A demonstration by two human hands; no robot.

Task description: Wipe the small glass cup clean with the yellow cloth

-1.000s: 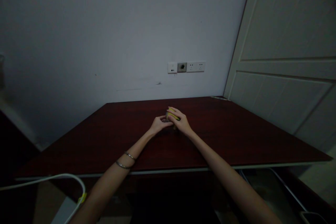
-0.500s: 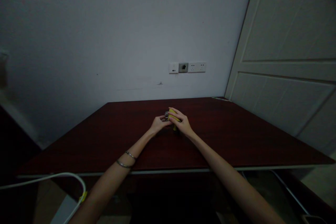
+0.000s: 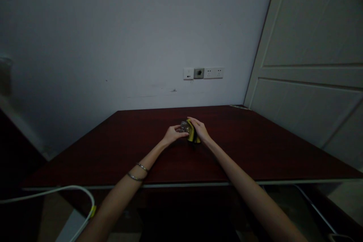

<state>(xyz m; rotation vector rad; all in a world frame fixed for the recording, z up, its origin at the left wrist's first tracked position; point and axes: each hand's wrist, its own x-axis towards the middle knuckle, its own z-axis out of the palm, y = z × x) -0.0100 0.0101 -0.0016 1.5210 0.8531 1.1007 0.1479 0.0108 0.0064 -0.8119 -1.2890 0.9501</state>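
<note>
Over the middle of the dark red table, my left hand (image 3: 172,134) is closed around a small, clear, shiny glass-like object (image 3: 184,126), thumb below it and fingers partly hidden behind. Against the object's right side rests a yellow cloth (image 3: 191,131) with dark parts, its lower end hanging down. My right hand (image 3: 200,129) grips the cloth from the right, with the fingers bent over its top. The exact kind of the clear object is too small and dim to tell.
The dark red table (image 3: 119,151) stands against a pale wall (image 3: 136,38) with a row of sockets (image 3: 203,73). A panelled white door (image 3: 306,56) is at the right. A white cable (image 3: 76,188) loops by the front left edge, near my left forearm.
My right hand has shifted slightly right and turned, so the cloth hangs lower and more of the clear object shows. My left hand keeps its place.
</note>
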